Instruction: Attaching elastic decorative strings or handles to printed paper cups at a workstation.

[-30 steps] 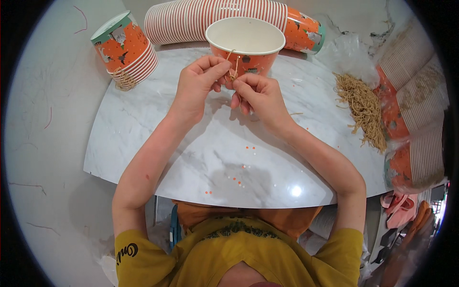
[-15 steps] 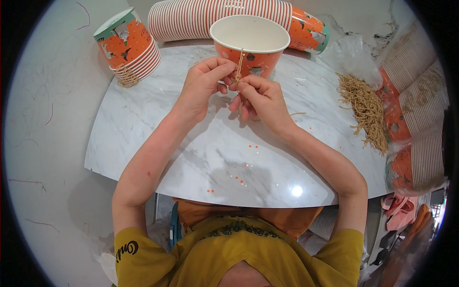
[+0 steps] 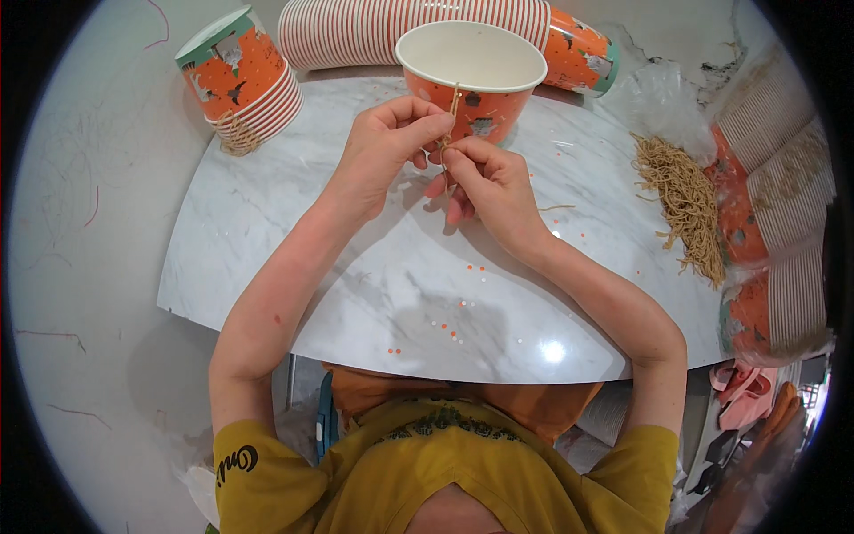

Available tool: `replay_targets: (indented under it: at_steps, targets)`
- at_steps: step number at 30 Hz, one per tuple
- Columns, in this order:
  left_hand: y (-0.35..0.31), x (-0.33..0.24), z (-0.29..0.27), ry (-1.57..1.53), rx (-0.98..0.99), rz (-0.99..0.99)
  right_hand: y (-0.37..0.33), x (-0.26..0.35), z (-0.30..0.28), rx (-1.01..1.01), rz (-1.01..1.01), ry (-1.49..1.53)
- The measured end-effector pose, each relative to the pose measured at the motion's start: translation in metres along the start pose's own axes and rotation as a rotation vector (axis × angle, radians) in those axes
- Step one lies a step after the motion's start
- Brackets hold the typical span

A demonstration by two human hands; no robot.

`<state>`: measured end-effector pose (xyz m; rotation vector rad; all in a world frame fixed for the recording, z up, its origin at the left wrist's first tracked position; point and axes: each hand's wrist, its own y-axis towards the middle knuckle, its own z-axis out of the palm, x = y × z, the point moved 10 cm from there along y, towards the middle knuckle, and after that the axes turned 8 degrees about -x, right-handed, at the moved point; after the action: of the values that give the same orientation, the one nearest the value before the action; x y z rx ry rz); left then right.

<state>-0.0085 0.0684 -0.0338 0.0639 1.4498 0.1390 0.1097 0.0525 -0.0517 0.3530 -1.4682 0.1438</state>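
A wide orange paper bucket [image 3: 485, 111] with a white rim stands upright at the far middle of the table. A tan cord [image 3: 456, 100] hangs down its near side from just below the rim. My left hand [image 3: 391, 147] pinches the cord between thumb and forefinger close to the bucket wall. Just right of it and slightly lower, my right hand [image 3: 485, 178] pinches the same cord, its other fingers curled beneath. A small knot or loop seems to lie between the fingertips, partly hidden by them.
A bundle of tan cords [image 3: 680, 200] lies at the right, beside bagged bucket stacks [image 3: 774, 222]. A long nested row of buckets [image 3: 414, 34] lies along the back. Another stack [image 3: 236, 76] stands far left, with cord loops at its base. Small paper dots [image 3: 445, 327] dot the marbled table [image 3: 240, 231].
Both hands stay at the cord, with only slight finger movement. The bucket and surroundings sit slightly shifted in the picture.
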Motion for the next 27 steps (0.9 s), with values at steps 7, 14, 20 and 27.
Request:
replay_targets:
  at_steps: [7,14,20,27]
  targets:
    - [0.0013,-0.0061,-0.0001,0.11,-0.02,0.058,-0.0003,-0.003,0.0003,-0.009,0.031,-0.03]
    - [0.0019,-0.0048,-0.0015,0.106,-0.044,0.073,0.0012,-0.0058,0.0017,0.002,0.016,-0.02]
    - [0.0014,-0.0011,-0.0024,0.052,-0.032,0.053,0.0014,-0.005,0.0024,0.003,-0.003,-0.028]
    - [0.0015,-0.0017,-0.004,0.026,-0.053,0.066,0.0002,-0.0065,0.0028,0.011,-0.002,-0.01]
